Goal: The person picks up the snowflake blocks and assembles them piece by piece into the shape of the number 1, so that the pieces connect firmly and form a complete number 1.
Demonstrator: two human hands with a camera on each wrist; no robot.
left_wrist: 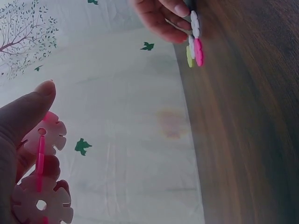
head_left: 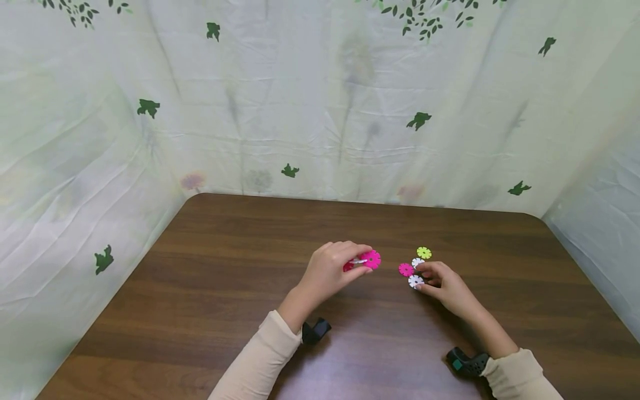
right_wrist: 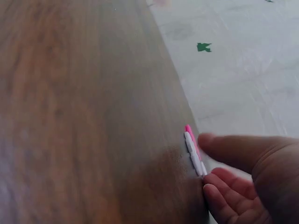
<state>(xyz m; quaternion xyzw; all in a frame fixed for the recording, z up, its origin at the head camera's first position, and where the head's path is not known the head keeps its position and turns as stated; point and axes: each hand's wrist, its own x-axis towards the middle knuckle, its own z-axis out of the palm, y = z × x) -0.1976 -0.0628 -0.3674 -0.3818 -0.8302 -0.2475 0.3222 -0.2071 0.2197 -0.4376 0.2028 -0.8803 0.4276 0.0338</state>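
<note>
My left hand [head_left: 332,266] grips several notched plastic discs slotted together; a bright pink disc [head_left: 371,259] sticks out past its fingertips. In the left wrist view, whitish-looking linked discs [left_wrist: 42,205] and a pink one edge-on [left_wrist: 40,161] show beside the thumb. On the table, my right hand [head_left: 452,289] reaches over a small group of loose discs, thumb and fingers apart. Its thumb tip is at a white disc [head_left: 415,281], its fingers by another white disc [head_left: 417,263]. A pink disc [head_left: 405,269] and a yellow-green disc [head_left: 424,253] lie alongside.
The brown wooden table [head_left: 200,289] has rounded far corners. Behind and beside it hangs a pale curtain [head_left: 310,111] with green bird and leaf prints. A black wrist camera [head_left: 316,331] is on the left wrist, another [head_left: 467,362] on the right.
</note>
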